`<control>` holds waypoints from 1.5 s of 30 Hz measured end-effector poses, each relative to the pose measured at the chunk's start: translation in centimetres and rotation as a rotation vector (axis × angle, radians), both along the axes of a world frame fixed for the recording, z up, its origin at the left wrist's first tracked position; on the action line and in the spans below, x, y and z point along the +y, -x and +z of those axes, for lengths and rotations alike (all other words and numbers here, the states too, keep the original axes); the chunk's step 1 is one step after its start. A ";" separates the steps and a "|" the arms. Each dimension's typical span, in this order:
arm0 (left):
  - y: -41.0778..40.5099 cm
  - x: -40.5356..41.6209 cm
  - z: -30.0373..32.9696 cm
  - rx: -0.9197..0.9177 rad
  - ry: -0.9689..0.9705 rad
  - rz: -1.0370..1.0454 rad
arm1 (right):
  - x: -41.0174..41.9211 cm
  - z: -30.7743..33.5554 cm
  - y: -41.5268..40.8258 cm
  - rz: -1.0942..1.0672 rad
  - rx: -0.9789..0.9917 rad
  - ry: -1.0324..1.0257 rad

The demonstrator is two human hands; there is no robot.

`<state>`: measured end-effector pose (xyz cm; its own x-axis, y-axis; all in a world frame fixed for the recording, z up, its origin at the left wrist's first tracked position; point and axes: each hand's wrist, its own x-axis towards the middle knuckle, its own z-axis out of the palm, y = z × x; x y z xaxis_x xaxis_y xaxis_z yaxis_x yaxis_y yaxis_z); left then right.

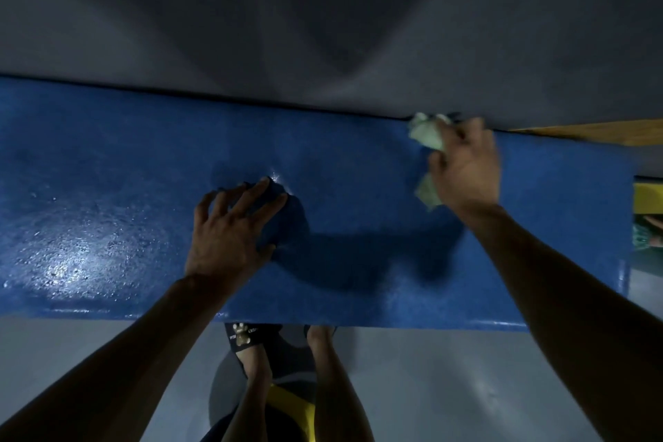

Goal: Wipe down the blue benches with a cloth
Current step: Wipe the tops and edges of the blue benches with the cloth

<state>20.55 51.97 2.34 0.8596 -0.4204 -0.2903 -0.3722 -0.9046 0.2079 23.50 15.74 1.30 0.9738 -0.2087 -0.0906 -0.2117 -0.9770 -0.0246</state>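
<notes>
A long blue bench (358, 169) runs across the view against a grey wall. Its left part shines wet. My right hand (466, 169) grips a crumpled pale green cloth (427, 136) and holds it on the bench's far edge, near the wall, toward the right end. Part of the cloth pokes out below my palm. My left hand (229, 226) rests on the middle of the bench with its fingers spread, fingertips touching the surface.
The grey wall (323, 11) rises right behind the bench. A wooden strip (588, 133) and a yellow object (647, 197) lie beyond the bench's right end. My legs and feet (287, 362) stand on the grey floor below the near edge.
</notes>
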 end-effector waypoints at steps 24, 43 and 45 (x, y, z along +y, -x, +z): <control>-0.4 -0.4 0.9 0.064 -0.051 0.002 | 2.5 -0.3 -0.2 0.135 0.002 -0.109; -0.6 -0.1 1.0 0.133 -0.080 0.010 | 9.9 0.3 -1.1 0.351 0.021 -0.208; -0.8 0.2 0.9 0.142 -0.092 -0.018 | 5.8 0.3 -1.0 0.350 0.040 -0.172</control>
<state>21.34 52.17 3.20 0.7997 -0.4014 -0.4465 -0.3615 -0.9156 0.1758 24.50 21.57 1.64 0.9784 0.1569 -0.1349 0.1294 -0.9727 -0.1924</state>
